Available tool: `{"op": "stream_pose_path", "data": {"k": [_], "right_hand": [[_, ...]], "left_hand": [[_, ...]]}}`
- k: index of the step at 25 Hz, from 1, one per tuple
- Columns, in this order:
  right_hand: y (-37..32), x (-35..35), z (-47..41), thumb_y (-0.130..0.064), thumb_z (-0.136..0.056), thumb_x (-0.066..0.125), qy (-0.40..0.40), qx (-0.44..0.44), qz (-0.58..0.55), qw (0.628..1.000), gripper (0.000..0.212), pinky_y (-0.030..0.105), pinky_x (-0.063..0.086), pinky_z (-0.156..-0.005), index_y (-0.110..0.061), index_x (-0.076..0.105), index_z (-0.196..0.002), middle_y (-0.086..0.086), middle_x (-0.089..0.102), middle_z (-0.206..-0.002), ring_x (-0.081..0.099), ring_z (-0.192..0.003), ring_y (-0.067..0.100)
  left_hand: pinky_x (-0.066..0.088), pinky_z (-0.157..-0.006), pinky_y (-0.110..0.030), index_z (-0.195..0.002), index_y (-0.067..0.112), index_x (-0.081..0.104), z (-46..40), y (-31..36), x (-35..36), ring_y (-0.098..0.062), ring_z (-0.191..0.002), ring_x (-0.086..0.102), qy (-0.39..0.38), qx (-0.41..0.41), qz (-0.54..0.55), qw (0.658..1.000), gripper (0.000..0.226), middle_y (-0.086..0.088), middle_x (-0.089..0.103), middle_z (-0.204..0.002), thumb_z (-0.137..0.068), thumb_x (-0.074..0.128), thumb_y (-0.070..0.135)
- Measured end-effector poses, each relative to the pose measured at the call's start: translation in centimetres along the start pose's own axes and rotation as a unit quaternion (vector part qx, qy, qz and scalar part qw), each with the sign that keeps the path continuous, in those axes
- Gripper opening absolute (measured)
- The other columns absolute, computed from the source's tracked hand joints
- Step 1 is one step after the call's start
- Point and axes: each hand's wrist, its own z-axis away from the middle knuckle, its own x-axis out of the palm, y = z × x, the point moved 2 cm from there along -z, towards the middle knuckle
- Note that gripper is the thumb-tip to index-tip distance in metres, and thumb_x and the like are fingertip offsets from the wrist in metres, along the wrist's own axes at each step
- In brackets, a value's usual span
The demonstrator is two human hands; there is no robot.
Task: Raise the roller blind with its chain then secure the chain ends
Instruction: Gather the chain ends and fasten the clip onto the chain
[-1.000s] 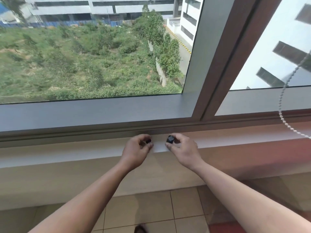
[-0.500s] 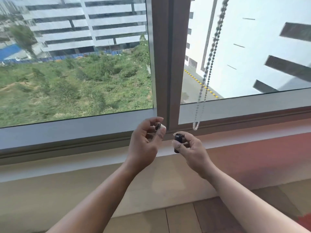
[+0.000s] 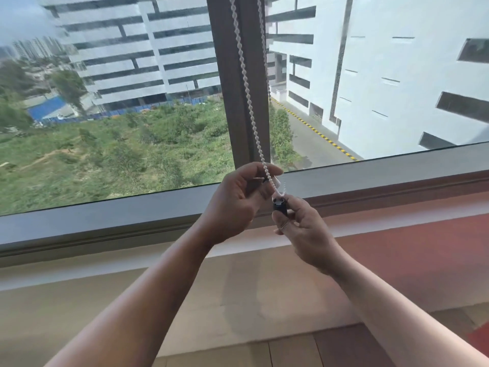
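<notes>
While the left hand [image 3: 238,200] pinches the white beaded plastic chain [image 3: 247,88] at frame centre and the right hand [image 3: 304,229] grips the small black cylindrical connector [image 3: 280,205] touching its end, slack or misalignment could pop the beads free.

Both forearms are bare to the frame's edge, with no sleeves, rings or watch showing.
</notes>
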Motion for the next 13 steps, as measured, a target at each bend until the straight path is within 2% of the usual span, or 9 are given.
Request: {"op": "stream_pose_path", "data": {"k": [2, 5, 8, 10, 13], "right_hand": [[0.0, -0.4, 0.0, -0.006, -0.099, 0.065, 0.003, -0.011, 0.006, 1.000, 0.030, 0.034, 0.059, -0.072, -0.027, 0.067, -0.120, 0.006, 0.060, -0.105, 0.061, -0.074, 0.003], [-0.3, -0.9, 0.1, -0.007, -0.095, 0.070, 0.014, -0.024, -0.007, 1.000, 0.033, 0.028, 0.056, -0.068, -0.033, 0.070, -0.115, 0.001, 0.068, -0.097, 0.063, -0.073, 0.004], [0.0, -0.9, 0.5, -0.018, -0.088, 0.075, 0.023, -0.021, -0.016, 0.999, 0.025, 0.030, 0.058, -0.066, -0.032, 0.071, -0.109, -0.006, 0.076, -0.087, 0.067, -0.072, 0.008], [0.1, -0.8, 0.7, -0.022, -0.084, 0.077, 0.039, -0.012, -0.033, 0.999, 0.031, 0.032, 0.060, -0.065, -0.032, 0.065, -0.111, -0.004, 0.078, -0.090, 0.070, -0.072, 0.012], [-0.1, -0.7, 0.8, -0.020, -0.086, 0.078, 0.047, -0.016, -0.051, 0.998, 0.041, 0.036, 0.061, -0.065, -0.037, 0.053, -0.113, 0.009, 0.077, -0.097, 0.071, -0.073, 0.019]], "left_hand": [[0.057, -0.084, -0.033, -0.115, 0.025, 0.073, 0.1, 0.1, 0.3, -0.022, -0.092, 0.072, 0.005, -0.001, 0.012, 1.000, 0.021, -0.001, 0.078, -0.097, -0.101, 0.067, 0.012], [0.057, -0.083, -0.041, -0.111, 0.029, 0.075, 0.3, 0.1, 0.6, -0.033, -0.093, 0.072, 0.039, -0.016, 0.044, 0.998, 0.020, -0.006, 0.078, -0.100, -0.098, 0.069, 0.014], [0.057, -0.079, -0.036, -0.112, 0.023, 0.074, 0.4, 0.1, 0.7, -0.020, -0.090, 0.070, 0.071, -0.024, 0.056, 0.996, 0.017, -0.005, 0.077, -0.102, -0.097, 0.070, 0.017], [0.057, -0.082, -0.035, -0.114, 0.019, 0.073, 0.6, 0.2, 0.7, -0.017, -0.091, 0.070, 0.079, -0.023, 0.050, 0.995, 0.018, -0.005, 0.077, -0.104, -0.096, 0.070, 0.019], [0.058, -0.083, -0.033, -0.109, 0.023, 0.075, 1.3, 0.0, 1.2, -0.017, -0.091, 0.072, 0.071, -0.029, 0.047, 0.996, 0.015, 0.001, 0.077, -0.100, -0.094, 0.072, 0.019]]}}
